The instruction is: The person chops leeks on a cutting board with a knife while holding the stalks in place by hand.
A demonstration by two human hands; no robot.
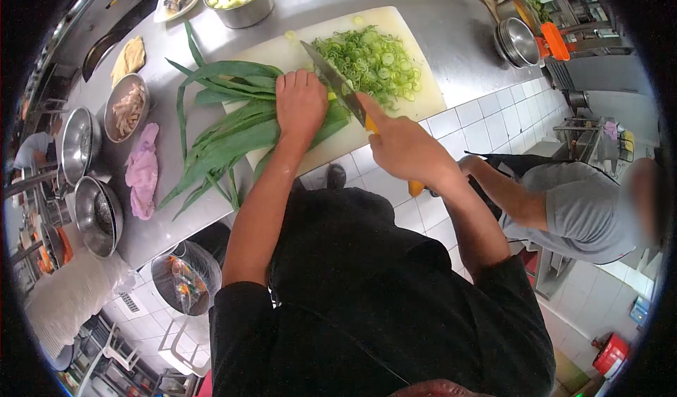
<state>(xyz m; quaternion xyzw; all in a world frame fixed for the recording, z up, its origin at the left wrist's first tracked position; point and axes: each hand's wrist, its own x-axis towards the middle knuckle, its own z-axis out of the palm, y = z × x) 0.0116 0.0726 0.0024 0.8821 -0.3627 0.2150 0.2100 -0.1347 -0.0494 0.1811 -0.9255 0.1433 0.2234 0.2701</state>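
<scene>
My right hand (412, 148) grips the yellow handle of a large knife (337, 80), its blade upright beside the fingers of my left hand. My left hand (302, 104) presses down on a bunch of long green leaves (236, 125), its fingers curled near the blade. The leaves lie partly on the white cutting board (427, 90) and spread left over the steel table. To the right of the blade sits a pile of thinly sliced greens (377, 62) on the board. The cut ends of the bunch are partly hidden by my left hand and the knife.
Left on the steel table (166, 154) are a pink cloth (143, 175), a bowl of pale strips (128, 108) and metal bowls (77, 143). A pot of chopped pieces (243, 9) stands behind the board. Stacked bowls (517, 42) sit at right, near another person (571, 199).
</scene>
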